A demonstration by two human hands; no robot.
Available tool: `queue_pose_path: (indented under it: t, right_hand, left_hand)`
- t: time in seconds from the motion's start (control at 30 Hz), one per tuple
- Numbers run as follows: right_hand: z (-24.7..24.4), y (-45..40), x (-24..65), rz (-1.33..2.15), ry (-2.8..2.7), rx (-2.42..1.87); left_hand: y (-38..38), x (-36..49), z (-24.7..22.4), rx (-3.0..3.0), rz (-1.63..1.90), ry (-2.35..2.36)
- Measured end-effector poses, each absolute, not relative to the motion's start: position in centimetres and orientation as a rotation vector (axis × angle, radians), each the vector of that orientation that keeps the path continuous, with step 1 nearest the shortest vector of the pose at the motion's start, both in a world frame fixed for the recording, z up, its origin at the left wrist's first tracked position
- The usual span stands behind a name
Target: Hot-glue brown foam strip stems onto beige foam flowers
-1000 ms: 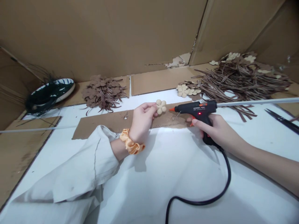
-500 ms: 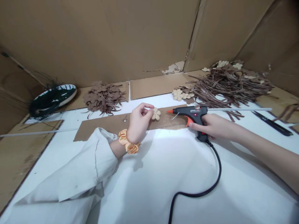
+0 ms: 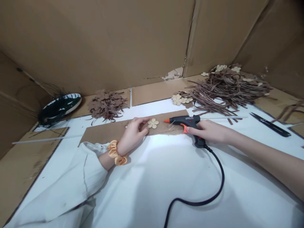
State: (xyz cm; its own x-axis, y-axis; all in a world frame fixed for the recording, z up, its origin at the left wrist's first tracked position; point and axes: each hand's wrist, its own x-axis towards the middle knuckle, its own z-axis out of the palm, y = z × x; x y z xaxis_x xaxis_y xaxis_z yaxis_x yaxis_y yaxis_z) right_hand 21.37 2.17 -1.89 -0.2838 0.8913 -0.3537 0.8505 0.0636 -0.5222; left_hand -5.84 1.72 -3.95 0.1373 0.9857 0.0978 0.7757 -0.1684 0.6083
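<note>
My left hand, with an orange scrunchie at the wrist, has its thumb and index finger at the left edge of a beige five-petal flower. The flower is just over or on a strip of brown cardboard; its exact height cannot be told. My right hand grips a black hot glue gun. Its orange nozzle points left at the flower, a short gap away. One finger lies by the orange trigger. A pale glue stick sticks out behind the gun.
Brown flowers are heaped at back left, near a plate of dark green strands. Beige flowers and a large pile of brown strips lie at back right. Black tweezers lie far right. The gun's cord crosses the white table.
The flower has turned flatter and lowered toward the cardboard with my left hand. The glue gun's nozzle stays to its right. The whole view has shifted slightly.
</note>
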Motion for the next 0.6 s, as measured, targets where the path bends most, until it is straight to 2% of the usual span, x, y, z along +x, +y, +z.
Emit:
queue_pose_path:
  t: [0.33,0.47,0.6]
  right_hand:
    - [-2.5,2.1,20.8,0.699,-2.473,-1.956]
    - [-1.3,2.0,20.9,0.461,-2.571,-1.979]
    - [0.2,3.6,23.4,0.145,-2.395,-2.094]
  left_hand:
    - [1.9,-5.7,-4.7,2.080,0.677,1.707]
    - [1.9,-5.6,-4.8,2.112,0.689,1.710]
    - [2.0,-5.6,-4.8,2.104,0.704,1.734]
